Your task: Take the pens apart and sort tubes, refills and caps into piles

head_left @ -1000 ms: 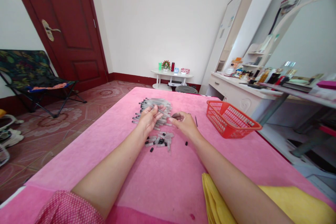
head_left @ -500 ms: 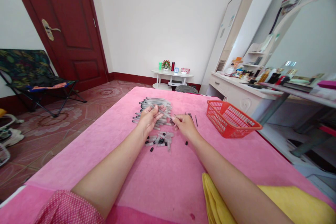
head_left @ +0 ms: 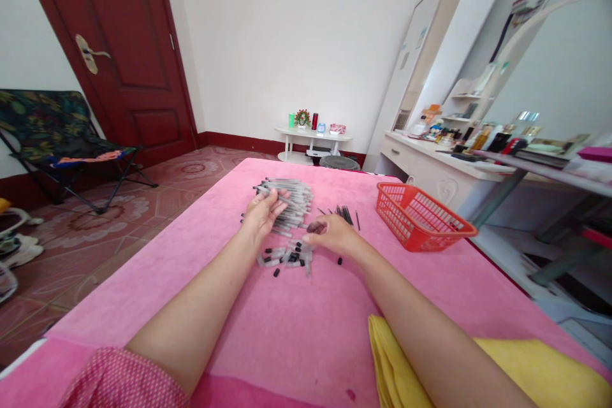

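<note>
Pens (head_left: 297,199) with clear barrels lie side by side in a thick pile on the pink-covered desk (head_left: 287,338), straight ahead of you. Your left hand (head_left: 262,211) is at the left side of the pile, covering part of it, with its palm turned inward, its fingers half curled and its thumb close to them; you cannot tell from this view whether a pen is gripped there. Your right hand (head_left: 329,233) is at the near right corner of the pile, back upward, fingers bent in toward the thumb; whether they pinch anything is too small to tell. Just below your hands, nearer to you, clear and black caps (head_left: 289,257) lie in a loose heap, with one small black plug (head_left: 276,273) just beside it. Another black piece (head_left: 340,261) lies alone below your right hand. Beyond that hand, thin dark sticks (head_left: 346,213) lie in a row, one slightly apart. A red basket (head_left: 421,229) is farther right, and a folded yellow cloth (head_left: 389,363) lies partly under your right forearm.
</note>
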`<state>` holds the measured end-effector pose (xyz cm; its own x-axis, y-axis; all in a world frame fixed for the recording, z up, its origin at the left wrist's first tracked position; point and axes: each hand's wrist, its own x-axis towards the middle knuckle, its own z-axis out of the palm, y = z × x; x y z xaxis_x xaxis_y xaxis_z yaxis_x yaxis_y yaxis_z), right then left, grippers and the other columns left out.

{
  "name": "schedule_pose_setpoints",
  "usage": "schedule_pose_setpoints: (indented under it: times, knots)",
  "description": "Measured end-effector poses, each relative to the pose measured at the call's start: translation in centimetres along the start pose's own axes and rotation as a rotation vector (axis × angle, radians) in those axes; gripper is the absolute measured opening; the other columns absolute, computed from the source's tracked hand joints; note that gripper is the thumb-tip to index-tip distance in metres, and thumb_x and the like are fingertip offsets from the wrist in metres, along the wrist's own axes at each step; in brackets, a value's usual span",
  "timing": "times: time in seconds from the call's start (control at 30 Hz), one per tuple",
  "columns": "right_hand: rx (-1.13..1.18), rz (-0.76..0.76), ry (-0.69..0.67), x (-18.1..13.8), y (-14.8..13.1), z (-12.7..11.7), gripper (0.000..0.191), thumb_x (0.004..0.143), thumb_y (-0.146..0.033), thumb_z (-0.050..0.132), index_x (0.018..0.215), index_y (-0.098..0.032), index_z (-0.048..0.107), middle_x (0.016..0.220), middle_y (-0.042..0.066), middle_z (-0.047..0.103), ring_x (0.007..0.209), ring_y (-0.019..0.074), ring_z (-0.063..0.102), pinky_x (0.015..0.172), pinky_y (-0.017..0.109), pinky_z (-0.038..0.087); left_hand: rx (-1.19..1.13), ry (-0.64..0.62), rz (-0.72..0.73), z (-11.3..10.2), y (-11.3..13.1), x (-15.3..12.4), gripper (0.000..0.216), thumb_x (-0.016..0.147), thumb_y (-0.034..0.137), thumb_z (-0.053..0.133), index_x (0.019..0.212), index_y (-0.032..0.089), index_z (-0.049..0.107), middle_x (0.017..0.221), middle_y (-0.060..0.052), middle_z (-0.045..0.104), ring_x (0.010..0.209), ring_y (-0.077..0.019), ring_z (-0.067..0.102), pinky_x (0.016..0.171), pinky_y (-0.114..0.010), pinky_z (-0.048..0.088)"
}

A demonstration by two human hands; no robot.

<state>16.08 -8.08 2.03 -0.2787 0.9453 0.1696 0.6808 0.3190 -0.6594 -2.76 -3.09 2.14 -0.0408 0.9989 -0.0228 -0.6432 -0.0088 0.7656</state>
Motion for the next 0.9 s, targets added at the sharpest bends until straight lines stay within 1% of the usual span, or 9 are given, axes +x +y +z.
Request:
schedule_pose_setpoints:
  times: [0.07, 0.13, 0.27, 0.4, 0.47, 0.57, 0.7, 0.8, 0.9]
  knots:
    - [-0.027, -0.011, 0.079, 0.0, -0.5, -0.1, 0.032, 0.069, -0.046, 0.065, 0.081, -0.017, 0.071, 0.074, 0.003, 0.069, 0.067, 0.0154, 0.060, 0.059, 0.023, 0.041, 0.060, -0.056, -0.021, 0.5, -0.1, -0.6, 0.007, 0.076, 0.017, 0.064, 0.078, 0.013, 0.058, 0.081, -0.005, 0.068, 0.077, -0.0152, 0.067, 0.069, -0.025, 0.053]
    - [-0.078, -0.036, 0.123, 0.0, -1.0, -0.3, 0.026, 0.074, -0.042, 0.061, 0.079, -0.018, 0.071, 0.073, 0.002, 0.068, 0.068, 0.0147, 0.059, 0.059, 0.022, 0.039, 0.121, -0.113, -0.046, 1.1, -0.4, -1.3, 0.012, 0.072, 0.020, 0.068, 0.078, 0.014, 0.059, 0.080, -0.006, 0.069, 0.074, -0.0167, 0.068, 0.066, -0.026, 0.053]
    - [-0.250, -0.042, 0.049, -0.3, -1.6, -1.1, 0.015, 0.071, -0.030, 0.063, 0.063, -0.020, 0.070, 0.058, -0.002, 0.064, 0.056, 0.0118, 0.054, 0.050, 0.020, 0.032, 0.196, -0.138, -0.020, 1.6, -0.5, -1.6, 0.019, 0.067, 0.022, 0.073, 0.077, 0.012, 0.060, 0.076, -0.008, 0.069, 0.069, -0.0188, 0.068, 0.064, -0.028, 0.055]
    - [-0.396, 0.098, -0.087, -0.8, -1.4, -3.4, 0.002, 0.060, -0.022, 0.070, 0.059, -0.023, 0.071, 0.058, -0.002, 0.066, 0.053, 0.0119, 0.054, 0.047, 0.021, 0.029, 0.137, -0.012, 0.084, 0.8, 0.5, -0.5, 0.018, 0.069, 0.023, 0.071, 0.079, 0.012, 0.060, 0.076, -0.006, 0.068, 0.069, -0.0169, 0.068, 0.067, -0.028, 0.055]
    - [-0.442, 0.188, -0.103, -1.0, -0.8, -4.8, 0.005, 0.057, -0.018, 0.070, 0.059, -0.022, 0.070, 0.058, -0.001, 0.066, 0.053, 0.0121, 0.055, 0.047, 0.021, 0.029, 0.093, 0.042, 0.093, 0.2, 1.1, 0.0, 0.016, 0.071, 0.021, 0.069, 0.078, 0.011, 0.060, 0.074, -0.006, 0.068, 0.069, -0.0162, 0.068, 0.070, -0.029, 0.055]
    - [-0.509, 0.291, -0.057, -1.4, 0.2, -6.5, 0.003, 0.058, -0.018, 0.067, 0.056, -0.020, 0.068, 0.054, 0.000, 0.062, 0.051, 0.0123, 0.054, 0.047, 0.022, 0.029, 0.074, 0.069, 0.080, -0.1, 1.4, 0.3, 0.013, 0.073, 0.020, 0.067, 0.078, 0.011, 0.059, 0.074, -0.005, 0.068, 0.069, -0.0155, 0.068, 0.071, -0.029, 0.055]
    - [-0.591, 0.401, 0.049, -1.6, 1.3, -7.5, 0.011, 0.061, -0.029, 0.068, 0.059, -0.018, 0.067, 0.058, 0.005, 0.063, 0.053, 0.0152, 0.055, 0.047, 0.024, 0.030, 0.094, 0.030, 0.049, 0.5, 0.7, -0.4, 0.014, 0.072, 0.022, 0.068, 0.076, 0.011, 0.059, 0.075, -0.005, 0.067, 0.072, -0.0158, 0.068, 0.072, -0.029, 0.055]
    - [-0.613, 0.370, 0.185, -1.2, 1.1, -7.2, 0.023, 0.066, -0.040, 0.066, 0.065, -0.017, 0.068, 0.067, 0.009, 0.066, 0.060, 0.0189, 0.057, 0.050, 0.026, 0.031, 0.109, -0.012, 0.027, 1.4, 0.0, -1.2, 0.017, 0.069, 0.023, 0.070, 0.072, 0.012, 0.058, 0.074, -0.004, 0.066, 0.076, -0.0158, 0.067, 0.073, -0.030, 0.054]
    - [-0.449, 0.179, 0.242, -0.5, -0.2, -6.1, 0.027, 0.073, -0.043, 0.060, 0.072, -0.017, 0.069, 0.073, 0.009, 0.068, 0.065, 0.0182, 0.059, 0.054, 0.026, 0.035, 0.114, -0.072, 0.001, 2.3, -0.6, -2.0, 0.019, 0.066, 0.022, 0.073, 0.072, 0.013, 0.058, 0.071, -0.002, 0.064, 0.074, -0.0149, 0.065, 0.070, -0.030, 0.055]
